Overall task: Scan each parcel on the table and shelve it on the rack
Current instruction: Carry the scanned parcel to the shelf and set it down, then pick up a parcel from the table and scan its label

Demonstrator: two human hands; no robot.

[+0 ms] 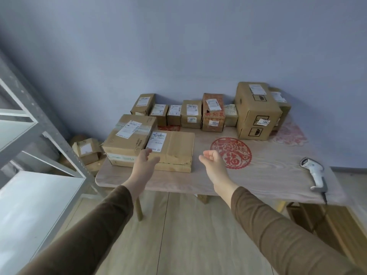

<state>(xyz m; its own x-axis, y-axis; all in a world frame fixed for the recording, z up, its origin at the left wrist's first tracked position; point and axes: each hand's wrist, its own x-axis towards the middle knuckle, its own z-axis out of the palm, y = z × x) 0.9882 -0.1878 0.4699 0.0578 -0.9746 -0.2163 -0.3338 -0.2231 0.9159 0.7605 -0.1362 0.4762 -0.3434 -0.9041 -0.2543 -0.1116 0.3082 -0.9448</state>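
Observation:
Several brown cardboard parcels with white labels stand on the wooden table point(268, 175). A flat wide parcel point(174, 149) lies at the front left, beside a taller taped parcel point(127, 139). A row of small parcels point(191, 113) lines the back, ending at a big box point(256, 112). My left hand point(146, 163) hovers in front of the flat parcel, fingers loosely curled, holding nothing. My right hand point(213, 161) hangs over the table to the flat parcel's right, fingers loosely curled and empty. A white handheld scanner point(315, 173) lies at the table's right edge. The grey metal rack point(39, 135) stands at left.
A red paper-cut decoration point(231, 153) is on the tabletop. More boxes point(87, 149) sit on the floor between rack and table. The scanner's cable hangs off the table's front right edge. A blue wall is behind the table.

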